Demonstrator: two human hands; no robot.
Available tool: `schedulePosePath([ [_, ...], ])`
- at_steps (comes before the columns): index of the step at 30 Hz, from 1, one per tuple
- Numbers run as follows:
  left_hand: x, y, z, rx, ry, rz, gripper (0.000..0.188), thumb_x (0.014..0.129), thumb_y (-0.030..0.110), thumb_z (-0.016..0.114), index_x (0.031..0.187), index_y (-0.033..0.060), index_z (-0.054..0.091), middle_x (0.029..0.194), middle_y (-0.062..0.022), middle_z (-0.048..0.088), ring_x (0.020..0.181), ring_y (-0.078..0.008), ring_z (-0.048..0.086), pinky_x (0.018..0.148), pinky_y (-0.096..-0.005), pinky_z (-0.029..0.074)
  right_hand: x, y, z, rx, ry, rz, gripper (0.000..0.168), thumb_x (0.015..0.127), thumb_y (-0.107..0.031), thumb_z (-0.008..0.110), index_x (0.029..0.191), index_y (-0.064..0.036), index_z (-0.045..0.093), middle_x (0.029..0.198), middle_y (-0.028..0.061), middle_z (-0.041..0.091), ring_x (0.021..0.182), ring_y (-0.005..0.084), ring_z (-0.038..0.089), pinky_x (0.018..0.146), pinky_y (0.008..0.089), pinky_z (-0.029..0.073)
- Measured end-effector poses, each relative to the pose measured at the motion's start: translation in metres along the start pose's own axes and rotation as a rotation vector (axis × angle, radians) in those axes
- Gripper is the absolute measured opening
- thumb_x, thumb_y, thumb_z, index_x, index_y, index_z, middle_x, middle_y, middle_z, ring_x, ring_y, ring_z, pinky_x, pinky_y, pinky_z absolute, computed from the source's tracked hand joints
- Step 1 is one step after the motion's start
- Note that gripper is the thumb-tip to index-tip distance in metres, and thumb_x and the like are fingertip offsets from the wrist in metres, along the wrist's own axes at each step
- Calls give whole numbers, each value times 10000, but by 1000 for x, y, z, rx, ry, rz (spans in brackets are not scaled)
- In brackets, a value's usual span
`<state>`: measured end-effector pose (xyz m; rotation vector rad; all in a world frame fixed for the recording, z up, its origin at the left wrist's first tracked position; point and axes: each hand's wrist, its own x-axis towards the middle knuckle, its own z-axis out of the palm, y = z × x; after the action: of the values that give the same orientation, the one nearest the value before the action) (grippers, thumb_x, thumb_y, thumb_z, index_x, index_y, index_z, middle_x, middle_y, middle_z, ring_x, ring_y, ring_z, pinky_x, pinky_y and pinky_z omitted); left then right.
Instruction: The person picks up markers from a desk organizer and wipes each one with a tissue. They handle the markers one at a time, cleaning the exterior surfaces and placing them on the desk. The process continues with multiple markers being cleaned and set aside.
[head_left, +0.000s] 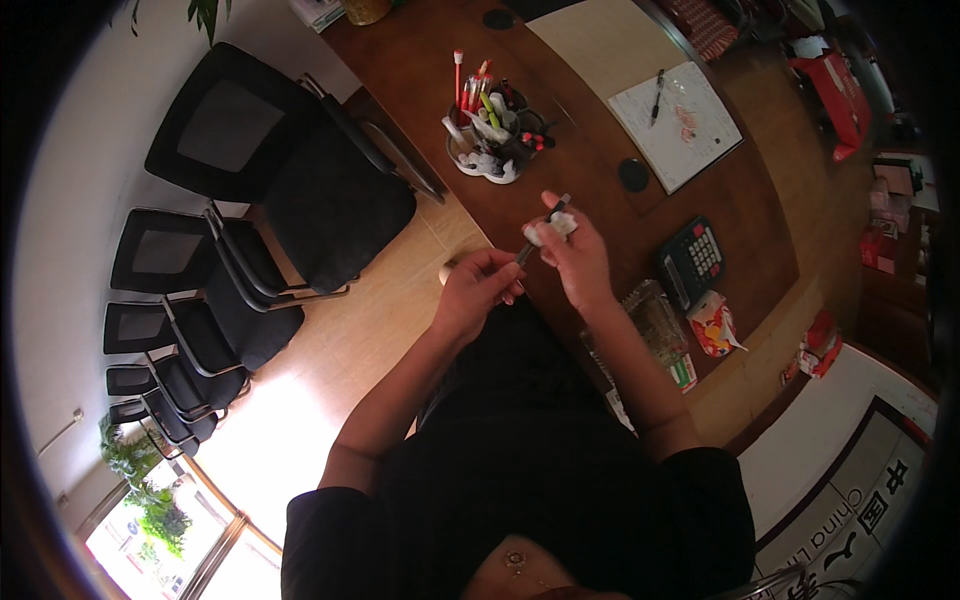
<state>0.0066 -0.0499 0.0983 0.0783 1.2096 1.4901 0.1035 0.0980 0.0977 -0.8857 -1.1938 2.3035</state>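
A slim, dark pen-like object (523, 255) slants between my two hands, in front of the wooden desk's edge. The fingers of my left hand (478, 289) pinch its lower end. Higher up, my right hand (579, 262) presses a crumpled white tissue (555, 227) around it, and a grey tip pokes out above the thumb. The tissue and fingers hide the middle of the object, so its exact kind cannot be told. Beyond my hands stands a desk organizer (487, 142) filled with several pens, red pencils and markers.
On the brown desk (585, 202) lie an open notebook (679, 127) with a black pen (658, 97), a calculator (691, 261), a clear tray (652, 322) and a red-and-white packet (712, 324). Several black mesh chairs (337, 202) line the wall at left. A lettered sign (847, 495) is at lower right.
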Motion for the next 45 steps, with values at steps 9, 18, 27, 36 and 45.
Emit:
schedulePosePath([
  [9, 3, 2, 15, 465, -20, 166, 151, 951, 136, 552, 1032, 12, 578, 789, -18, 591, 607, -79, 540, 548, -214, 434, 3, -4, -2, -48, 21, -19, 451, 934, -79, 593, 1341, 29, 433, 988, 73, 648, 809, 65, 578, 635, 191, 447],
  [18, 5, 14, 14, 472, -59, 65, 214, 992, 178, 462, 1019, 18, 602, 752, 12, 560, 584, -56, 492, 527, -204, 393, 1, 3, -2, -141, 23, 20, 466, 916, -82, 618, 1332, 38, 446, 957, 50, 639, 844, 73, 590, 641, 188, 457],
  [27, 8, 3, 12, 157, -104, -86, 239, 1004, 231, 450, 1002, 34, 587, 732, 6, 522, 584, -71, 449, 524, -210, 357, -6, 9, 2, -99, 47, 24, 459, 922, -94, 613, 1333, 31, 449, 962, 46, 621, 810, 67, 575, 634, 191, 454],
  [36, 9, 13, 17, -147, -130, -218, 257, 1001, 238, 465, 1052, 16, 584, 785, -9, 549, 660, -89, 477, 588, -223, 383, -1, 7, -2, -76, 5, -24, 458, 930, -63, 588, 1353, 5, 427, 1007, 73, 627, 934, 131, 624, 723, 233, 545],
  [45, 15, 7, 10, 156, -30, -13, 178, 910, 144, 627, 1026, 14, 595, 837, -11, 605, 724, -90, 547, 656, -241, 453, -9, 19, -2, -167, -72, -109, 465, 920, -58, 597, 1348, 22, 432, 998, 73, 648, 918, 120, 623, 824, 245, 502],
])
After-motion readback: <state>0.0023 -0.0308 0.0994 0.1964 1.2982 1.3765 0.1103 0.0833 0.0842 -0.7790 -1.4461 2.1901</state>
